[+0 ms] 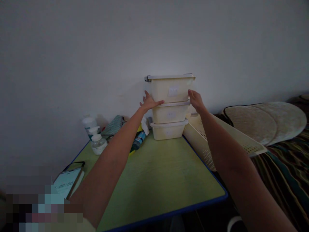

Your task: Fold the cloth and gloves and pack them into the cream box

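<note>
Three cream lidded storage boxes stand in a stack against the wall: a top box (160, 90), a middle box (159, 115) and a bottom box (160, 132). Each has a small pale label on its front. My left hand (149, 102) is at the stack's left side, open, with fingers spread away from the box. Its thumb points across the front, by the seam between the top and middle boxes. At the right side of the top box is my right hand (196, 100), its fingertips by the box's edge. Most of its fingers are hidden, so their grip cannot be made out.
The stack rests on a green table (156, 177) with a blue edge. At left are a pump bottle (98, 145), a white bottle (88, 124), a grey cloth (114, 125), a blue bottle (139, 140) and a phone (69, 182). A perforated cream basket (196, 137) lies right, near a beige cushion (263, 120).
</note>
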The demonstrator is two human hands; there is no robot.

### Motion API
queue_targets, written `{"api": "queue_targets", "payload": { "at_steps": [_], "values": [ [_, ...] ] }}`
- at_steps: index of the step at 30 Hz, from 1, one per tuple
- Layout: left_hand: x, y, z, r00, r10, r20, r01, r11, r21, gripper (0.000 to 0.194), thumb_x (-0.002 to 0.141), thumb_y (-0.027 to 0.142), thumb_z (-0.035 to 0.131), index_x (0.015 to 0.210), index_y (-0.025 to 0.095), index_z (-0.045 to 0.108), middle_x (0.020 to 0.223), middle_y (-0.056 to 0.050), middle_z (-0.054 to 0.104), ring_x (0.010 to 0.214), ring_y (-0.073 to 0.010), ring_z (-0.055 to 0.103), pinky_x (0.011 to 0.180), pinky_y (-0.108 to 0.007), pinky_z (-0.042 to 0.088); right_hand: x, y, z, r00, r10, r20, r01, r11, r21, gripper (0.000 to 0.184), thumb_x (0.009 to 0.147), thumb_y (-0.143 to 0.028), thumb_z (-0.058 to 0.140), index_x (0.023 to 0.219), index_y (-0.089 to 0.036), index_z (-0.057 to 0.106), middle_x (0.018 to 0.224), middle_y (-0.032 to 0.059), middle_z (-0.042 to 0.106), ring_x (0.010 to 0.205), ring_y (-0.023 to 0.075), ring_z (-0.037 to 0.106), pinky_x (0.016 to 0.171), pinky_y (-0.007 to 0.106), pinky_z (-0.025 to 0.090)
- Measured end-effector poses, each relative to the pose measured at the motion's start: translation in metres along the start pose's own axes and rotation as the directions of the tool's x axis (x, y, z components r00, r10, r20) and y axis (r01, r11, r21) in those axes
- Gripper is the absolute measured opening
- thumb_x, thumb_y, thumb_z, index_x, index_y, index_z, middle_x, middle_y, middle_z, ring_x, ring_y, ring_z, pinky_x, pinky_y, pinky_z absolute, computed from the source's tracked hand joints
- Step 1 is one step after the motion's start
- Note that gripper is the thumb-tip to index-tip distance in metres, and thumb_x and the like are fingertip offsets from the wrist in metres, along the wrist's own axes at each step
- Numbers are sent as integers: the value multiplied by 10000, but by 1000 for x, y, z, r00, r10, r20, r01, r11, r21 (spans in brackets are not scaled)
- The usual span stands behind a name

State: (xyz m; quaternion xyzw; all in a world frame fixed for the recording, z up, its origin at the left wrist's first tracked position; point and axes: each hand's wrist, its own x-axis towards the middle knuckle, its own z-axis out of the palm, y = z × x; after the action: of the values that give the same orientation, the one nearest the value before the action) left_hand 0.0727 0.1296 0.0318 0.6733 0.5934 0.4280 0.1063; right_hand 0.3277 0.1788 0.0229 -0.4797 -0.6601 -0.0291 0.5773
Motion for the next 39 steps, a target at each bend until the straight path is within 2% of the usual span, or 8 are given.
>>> {"api": "queue_targets", "payload": {
  "at_steps": [4,9,14,17,23,26,32,39],
  "values": [
    [-6,7,2,999,-51,15,51,999,0,1230,615,586,692,1440,125,-95,1490,-220,209,1385,-341,166,1089,-562,87,-7,1,13,1000,-13,19,13,1000,-25,556,742,-757,398,801,-210,479,747,65,563,731,237,554,693,380,427],
    [-10,5,8,999,-38,1,38,999,-20,1111,698,552,640,1441,174,-96,1466,-178,303,1359,-301,267,1091,-545,79,-15,7,21,1000,-14,8,14,999,-35,549,738,-727,437,881,-198,471,806,102,587,753,267,564,699,419,436],
    [-8,1,12,1000,3,-15,-3,1000,-7,940,759,542,573,1448,203,31,1410,-150,415,1315,-310,348,1078,-557,106,-15,11,24,999,-19,-36,18,1000,-18,509,731,-708,463,804,-204,465,725,83,565,700,258,549,698,441,437],
    [-6,-2,13,1000,21,-17,-21,1000,-2,874,767,534,565,1440,226,100,1371,-125,470,1288,-319,385,1071,-571,120,-17,12,27,997,-19,-69,19,1000,4,489,735,-688,480,801,-203,480,751,87,580,715,252,552,711,444,445],
    [3,-14,19,992,122,-41,-127,976,-177,866,733,517,634,1422,254,180,1438,-99,383,1341,-323,298,1090,-500,188,-21,14,34,983,-20,-182,33,997,71,431,746,-606,542,890,-200,539,901,105,632,822,250,587,761,429,468],
    [7,-18,22,984,168,-65,-179,954,-240,850,724,511,653,1407,248,220,1457,-97,350,1356,-305,270,1091,-479,212,-19,17,36,980,-3,-199,25,994,110,431,725,-576,583,915,-192,549,932,116,644,839,258,604,766,442,478],
    [8,-18,19,985,166,-45,-172,957,-233,884,710,525,665,1409,218,218,1453,-110,355,1353,-310,275,1094,-474,207,-14,19,36,983,54,-177,-17,979,202,395,678,-500,651,889,-178,565,927,114,657,832,256,631,746,437,501],
    [4,-16,12,980,197,-33,-200,955,-221,835,745,490,637,1415,253,199,1468,-74,334,1368,-294,242,1104,-478,150,-10,8,28,982,74,-172,-23,960,279,434,620,-446,720,883,-138,564,923,116,644,864,234,640,755,386,517]
  ]
}}
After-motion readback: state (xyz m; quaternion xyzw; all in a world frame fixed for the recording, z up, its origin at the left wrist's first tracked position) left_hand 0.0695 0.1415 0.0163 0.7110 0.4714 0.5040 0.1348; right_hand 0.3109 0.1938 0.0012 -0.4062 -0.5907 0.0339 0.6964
